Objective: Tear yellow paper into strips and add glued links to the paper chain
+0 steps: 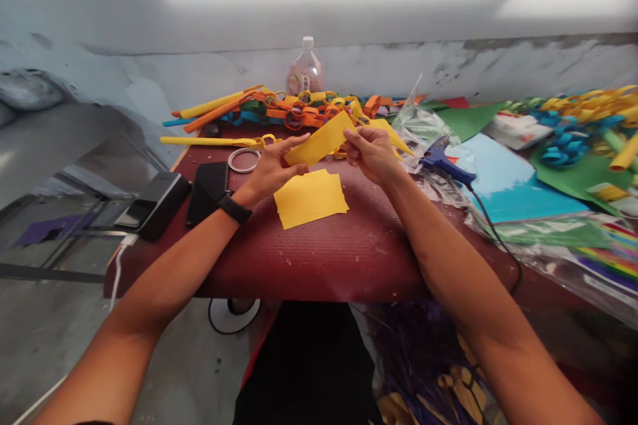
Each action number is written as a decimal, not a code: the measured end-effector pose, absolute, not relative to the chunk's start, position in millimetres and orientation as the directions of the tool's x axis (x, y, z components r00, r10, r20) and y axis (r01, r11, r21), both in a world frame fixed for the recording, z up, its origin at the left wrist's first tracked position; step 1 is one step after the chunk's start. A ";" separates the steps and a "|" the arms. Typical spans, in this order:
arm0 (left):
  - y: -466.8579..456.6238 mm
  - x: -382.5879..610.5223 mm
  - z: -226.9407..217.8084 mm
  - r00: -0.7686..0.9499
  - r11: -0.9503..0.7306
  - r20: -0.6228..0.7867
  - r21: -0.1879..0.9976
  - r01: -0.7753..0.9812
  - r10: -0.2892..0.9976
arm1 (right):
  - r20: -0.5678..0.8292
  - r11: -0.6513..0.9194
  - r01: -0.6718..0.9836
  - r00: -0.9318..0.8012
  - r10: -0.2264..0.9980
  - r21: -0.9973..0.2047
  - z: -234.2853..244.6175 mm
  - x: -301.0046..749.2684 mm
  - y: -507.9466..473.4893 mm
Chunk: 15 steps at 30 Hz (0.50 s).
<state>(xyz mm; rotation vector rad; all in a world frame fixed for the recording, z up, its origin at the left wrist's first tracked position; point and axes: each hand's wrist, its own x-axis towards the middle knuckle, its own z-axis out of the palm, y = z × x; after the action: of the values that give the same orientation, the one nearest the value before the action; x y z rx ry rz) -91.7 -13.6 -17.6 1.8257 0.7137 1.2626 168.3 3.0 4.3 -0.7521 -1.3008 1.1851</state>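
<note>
A yellow paper piece is held up at a tilt over the table between both hands. My left hand has its thumb and fingers closed on the paper's left end. With a pinch of thumb and fingers, my right hand grips its right end. Just below lies a small pile of yellow paper sheets, flat on the table. Another yellow paper shows behind my right hand; whether that hand touches it I cannot tell.
Paper chains line the back of the red table, before a plastic bottle. A blue glue gun and blue paper lie right. A phone, black box and white tape ring are left.
</note>
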 end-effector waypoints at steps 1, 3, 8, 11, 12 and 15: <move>-13.8 -92.1 -17.7 0.347 -0.550 0.506 0.834 0.038 0.790 | 0.321 0.289 -0.220 -0.130 0.938 -0.932 4.1 169.1 3.7; -14.4 -93.0 -17.7 0.363 -0.574 0.509 0.813 0.096 0.781 | 0.345 0.324 -0.171 -0.112 0.932 -0.930 3.0 170.5 5.9; -12.9 -94.1 -18.4 0.336 -0.567 0.497 0.808 0.157 0.800 | 0.446 0.449 0.014 -0.081 0.891 -0.894 1.1 177.9 12.1; -9.2 -95.5 -19.6 0.283 -0.581 0.526 0.797 0.164 0.802 | 0.458 0.468 0.045 -0.138 0.878 -0.883 1.9 180.9 11.6; -8.0 -96.2 -19.9 0.280 -0.588 0.534 0.791 0.168 0.798 | 0.456 0.469 0.053 -0.157 0.876 -0.882 2.2 181.1 11.0; -6.3 -98.2 -19.7 0.285 -0.603 0.545 0.775 0.189 0.789 | 0.447 0.470 0.082 -0.203 0.871 -0.879 2.4 180.0 9.3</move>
<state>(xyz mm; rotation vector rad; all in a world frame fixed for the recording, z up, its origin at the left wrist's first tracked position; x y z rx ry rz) -98.2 -6.3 -19.7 1.9722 0.8728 1.3254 180.0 9.3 2.4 -0.8411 -1.6230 0.9007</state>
